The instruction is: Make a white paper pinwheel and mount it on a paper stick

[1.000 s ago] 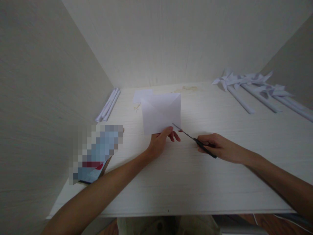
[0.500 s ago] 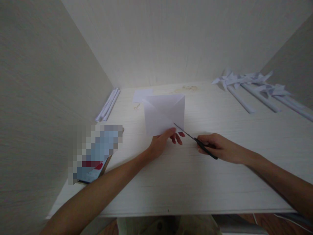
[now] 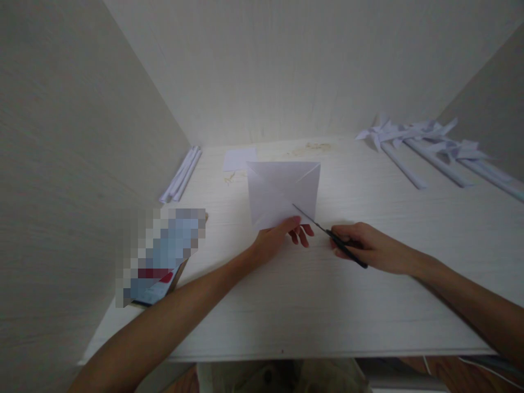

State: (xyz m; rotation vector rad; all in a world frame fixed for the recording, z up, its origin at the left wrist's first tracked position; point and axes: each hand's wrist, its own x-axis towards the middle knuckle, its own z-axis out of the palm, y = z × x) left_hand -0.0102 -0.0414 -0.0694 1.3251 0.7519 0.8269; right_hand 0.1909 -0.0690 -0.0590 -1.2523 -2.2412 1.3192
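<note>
Now Cutting: Scissors Enter the Creased Paper Square

Held up just above the middle of the white table, the creased paper square shows diagonal fold lines meeting near its centre. The left hand pinches its lower edge, thumb in front and fingers behind, so the sheet stands tilted toward the camera. The scissors come in from the lower right corner, their blades lying along one diagonal crease, with the tips reaching into the paper. The right hand is clenched around the dark handles.

The step in hand looks like a cut along a crease, from the corner toward the centre. Judging by this, the next move calls for keeping the blades on the fold and stopping short of the middle, while the pinch keeps the sheet taut and the fingers stay clear of the blade tips, which sit very near them.

Further out, a small paper sheet lies flat behind the square. Rolled paper sticks rest by the left wall, and finished paper pinwheels lie at the far right. A blurred-out box sits at the near left.
</note>
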